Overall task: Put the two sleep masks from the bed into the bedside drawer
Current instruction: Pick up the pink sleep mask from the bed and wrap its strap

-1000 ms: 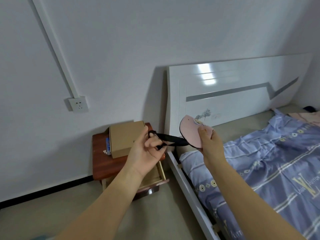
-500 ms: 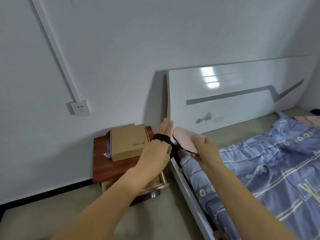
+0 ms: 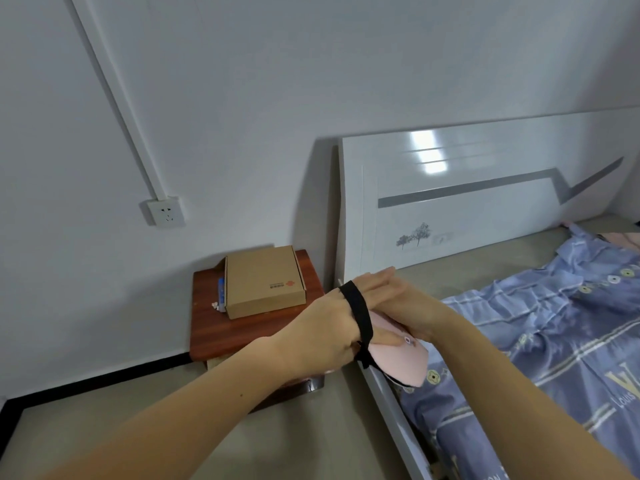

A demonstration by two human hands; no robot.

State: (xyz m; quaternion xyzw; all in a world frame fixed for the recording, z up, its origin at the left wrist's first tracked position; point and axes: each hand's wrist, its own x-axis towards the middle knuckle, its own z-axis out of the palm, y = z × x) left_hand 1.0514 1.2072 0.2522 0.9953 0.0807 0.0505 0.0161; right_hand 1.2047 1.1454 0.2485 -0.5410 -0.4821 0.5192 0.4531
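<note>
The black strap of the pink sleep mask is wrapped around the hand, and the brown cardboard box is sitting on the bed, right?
Not quite. The head view shows the flat brown cardboard box on the reddish wooden bedside table, not the bed. The black elastic strap of the pink sleep mask does wrap around the left hand.

Home bedroom: bed (image 3: pixel 554 341) with white headboard (image 3: pixel 485 202) right, wooden bedside table (image 3: pixel 242 327) left, wall socket (image 3: pixel 165 211).
</note>
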